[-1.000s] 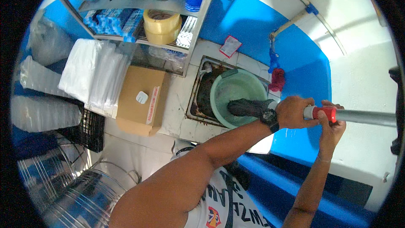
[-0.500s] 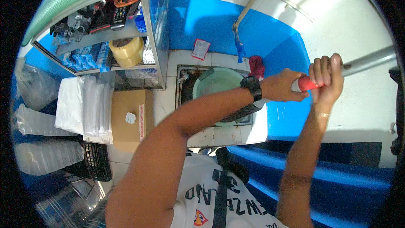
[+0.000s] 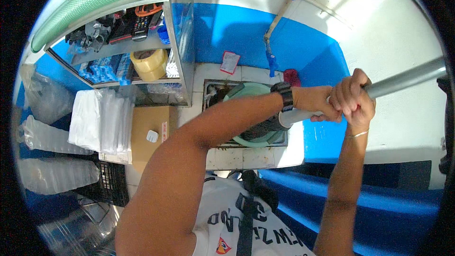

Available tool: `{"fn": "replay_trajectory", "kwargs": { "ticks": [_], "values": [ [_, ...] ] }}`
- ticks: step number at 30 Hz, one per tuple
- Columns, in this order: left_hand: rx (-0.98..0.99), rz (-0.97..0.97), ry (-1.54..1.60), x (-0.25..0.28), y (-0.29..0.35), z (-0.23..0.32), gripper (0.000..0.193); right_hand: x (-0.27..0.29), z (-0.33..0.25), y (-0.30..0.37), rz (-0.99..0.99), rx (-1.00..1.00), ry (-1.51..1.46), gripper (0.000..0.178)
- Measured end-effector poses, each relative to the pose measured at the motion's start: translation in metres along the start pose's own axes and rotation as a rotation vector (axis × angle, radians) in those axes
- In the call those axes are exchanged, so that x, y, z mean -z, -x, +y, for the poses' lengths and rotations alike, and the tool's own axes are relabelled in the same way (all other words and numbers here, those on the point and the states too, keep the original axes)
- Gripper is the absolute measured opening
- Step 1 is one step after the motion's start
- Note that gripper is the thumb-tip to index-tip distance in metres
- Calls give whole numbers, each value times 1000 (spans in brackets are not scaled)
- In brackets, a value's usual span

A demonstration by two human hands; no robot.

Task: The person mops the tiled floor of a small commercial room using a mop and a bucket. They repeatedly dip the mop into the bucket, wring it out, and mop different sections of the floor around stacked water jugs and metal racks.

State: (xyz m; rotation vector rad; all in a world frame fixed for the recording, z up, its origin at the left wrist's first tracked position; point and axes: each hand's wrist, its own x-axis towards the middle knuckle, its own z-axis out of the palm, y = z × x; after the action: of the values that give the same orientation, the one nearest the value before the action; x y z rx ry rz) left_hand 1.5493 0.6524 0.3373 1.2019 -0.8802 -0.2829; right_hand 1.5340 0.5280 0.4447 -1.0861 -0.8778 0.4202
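Observation:
A long grey pole (image 3: 407, 78) slants from the upper right down toward the sink, and both my hands are wrapped round it. My left hand (image 3: 315, 100), with a black watch (image 3: 283, 96) on its wrist, grips the lower part. Just above it, pressed against its fingers, my right hand (image 3: 351, 97) is closed on the pole. The pole's lower part is pale and ends in a dark, wide piece (image 3: 268, 127) over a light green basin (image 3: 258, 141). My left forearm hides much of the basin and what is in it.
The basin sits in a sink (image 3: 208, 87) in a white tiled counter, below a blue tap (image 3: 271, 64). A red cloth (image 3: 291, 77) and a small packet (image 3: 230, 62) lie behind it. Leftward are a cardboard box (image 3: 149, 114), a glass cabinet (image 3: 182, 57) and plastic cup stacks (image 3: 59, 175).
My right hand has slid down the pole against my left hand, now covering the red section that showed between them. The view has shifted slightly, and the pole's dark lower end shows more.

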Motion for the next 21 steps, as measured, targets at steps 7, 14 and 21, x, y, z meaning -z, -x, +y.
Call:
{"fn": "replay_trajectory", "kwargs": {
  "ticks": [7, 14, 21],
  "values": [
    [-174, 763, -706, -55, 37, -38, 46, -39, 29, 15, 901, 120, 525, 28],
    [46, -2, -184, 0, 22, -8, 35, 1, -10, 20, -17, 62, 416, 42],
    [-153, 657, -567, -56, 24, -19, 28, -31, 38, 19, 964, 355, 486, 19]
  ]
}}
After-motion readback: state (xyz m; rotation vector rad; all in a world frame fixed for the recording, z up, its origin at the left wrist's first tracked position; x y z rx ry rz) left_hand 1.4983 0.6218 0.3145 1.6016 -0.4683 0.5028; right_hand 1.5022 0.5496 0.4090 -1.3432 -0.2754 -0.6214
